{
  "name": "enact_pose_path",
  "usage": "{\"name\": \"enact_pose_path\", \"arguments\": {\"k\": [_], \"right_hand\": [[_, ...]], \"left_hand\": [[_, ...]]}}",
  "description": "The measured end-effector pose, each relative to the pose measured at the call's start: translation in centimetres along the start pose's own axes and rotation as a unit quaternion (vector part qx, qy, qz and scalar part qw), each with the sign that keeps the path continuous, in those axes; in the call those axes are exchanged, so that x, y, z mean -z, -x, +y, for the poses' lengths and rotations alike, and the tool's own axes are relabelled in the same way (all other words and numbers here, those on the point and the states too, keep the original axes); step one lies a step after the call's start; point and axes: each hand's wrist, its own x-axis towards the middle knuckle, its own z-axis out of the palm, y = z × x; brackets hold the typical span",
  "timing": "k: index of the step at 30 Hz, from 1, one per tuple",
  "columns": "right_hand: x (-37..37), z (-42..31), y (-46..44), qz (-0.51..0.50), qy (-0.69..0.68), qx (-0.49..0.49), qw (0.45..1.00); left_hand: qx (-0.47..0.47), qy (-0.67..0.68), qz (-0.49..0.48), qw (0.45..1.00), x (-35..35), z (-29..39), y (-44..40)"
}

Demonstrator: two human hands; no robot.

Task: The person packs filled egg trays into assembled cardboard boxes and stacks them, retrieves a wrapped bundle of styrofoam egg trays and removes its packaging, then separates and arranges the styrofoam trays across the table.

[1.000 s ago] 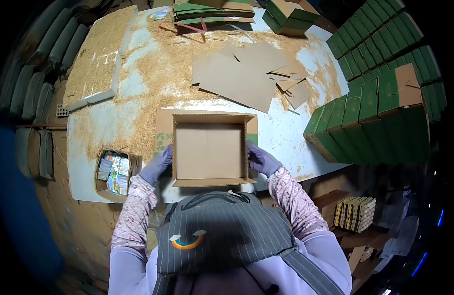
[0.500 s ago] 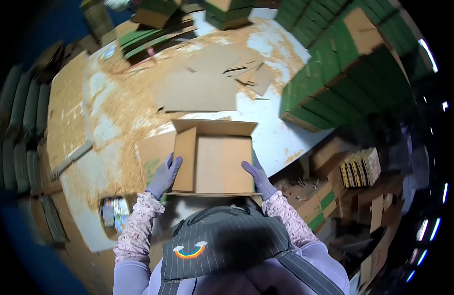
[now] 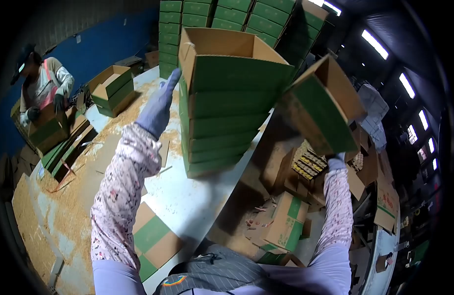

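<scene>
A green and brown open box (image 3: 325, 105) is held up at the right, tilted, by my gloved right hand (image 3: 336, 160), whose fingers are mostly hidden under its lower end. Left of it stands a tall stack of green boxes (image 3: 227, 113) on the white table, its top box open and showing bare cardboard inside. My left hand (image 3: 160, 105), in a purple glove, is raised with fingers stretched out beside the upper left side of the stack, and holds nothing.
A co-worker (image 3: 45, 83) handles a box (image 3: 48, 129) at the far left. Green boxes (image 3: 111, 91) stand at the table's far end, before taller stacks (image 3: 227, 17). Flat cardboard (image 3: 153, 238) lies nearby; egg trays (image 3: 308, 162) and a carton (image 3: 286, 221) are below right.
The view has turned right and up. The box that both hands held low in front is now up at the right in my right hand, while my left hand has let go and moved to the stack.
</scene>
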Motion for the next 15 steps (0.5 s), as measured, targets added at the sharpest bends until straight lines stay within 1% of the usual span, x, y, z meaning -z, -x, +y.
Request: {"name": "enact_pose_path", "arguments": {"k": [1,2,3,4,5,7,8,9,11,12,13,15], "right_hand": [[-1.2,-1.6,-3.0,-0.016,0.010,0.003,1.000],[-2.7,-2.7,-5.9,-0.035,0.023,0.004,0.999],[-4.1,-3.6,-8.5,-0.053,0.037,0.002,0.998],[-5.7,-4.2,-10.9,-0.071,0.051,-0.003,0.996],[-7.6,-4.5,-13.0,-0.092,0.066,-0.011,0.993],[-11.3,-4.3,-16.5,-0.130,0.100,-0.031,0.986],[-13.1,-3.7,-17.8,-0.149,0.120,-0.043,0.981],[-15.0,-3.1,-19.0,-0.166,0.138,-0.051,0.975],[-18.0,-1.5,-20.5,-0.194,0.172,-0.062,0.964],[-19.0,-0.7,-21.2,-0.206,0.188,-0.063,0.958],[-19.9,0.2,-21.6,-0.218,0.208,-0.064,0.951],[-19.9,1.7,-22.9,-0.265,0.262,-0.027,0.928]], "left_hand": [[0.051,0.098,-0.005,0.994,-1.0,0.5,-2.6],[0.102,0.189,-0.001,0.977,-1.9,1.0,-5.3],[0.278,0.500,-0.024,0.820,-3.2,0.2,-6.9],[0.237,0.457,-0.040,0.856,-3.5,0.3,-7.0],[0.243,0.452,-0.035,0.858,-3.5,1.5,-7.3],[0.275,0.448,0.037,0.850,-3.2,4.1,-7.1],[0.261,0.440,-0.012,0.859,-2.7,2.5,-6.8],[0.272,0.434,0.001,0.859,-2.9,2.3,-6.3],[0.157,0.456,0.032,0.876,-3.7,2.6,-6.1],[0.321,0.472,0.186,0.800,-4.9,2.9,-7.1],[0.328,0.466,0.197,0.798,-5.1,2.8,-6.8],[0.244,0.457,0.141,0.844,-4.3,2.6,-5.9]]}}
